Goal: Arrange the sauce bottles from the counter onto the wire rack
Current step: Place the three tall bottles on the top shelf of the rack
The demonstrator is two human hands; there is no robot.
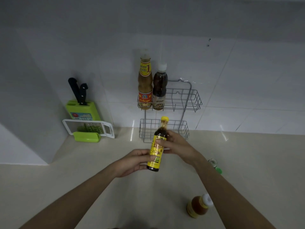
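Observation:
A dark sauce bottle (158, 142) with a yellow cap and yellow label is held above the counter in front of the wire rack (183, 100). My left hand (134, 162) grips its lower part and my right hand (175, 143) grips its middle. The rack's upper basket holds a tall brownish sauce bottle (145, 83) and a dark bottle with a white cap (159, 88) at its left end. The lower basket (184, 128) holds nothing that I can see. An orange bottle with a yellow label (198, 206) stands on the counter at the lower right.
A green knife block (81, 108) with two black-handled knives stands in the left corner, with a white-and-green grater (89, 129) leaning in front of it. A small green-capped item (216, 166) is partly hidden behind my right forearm. A beige counter (82, 179) meets the white tiled wall.

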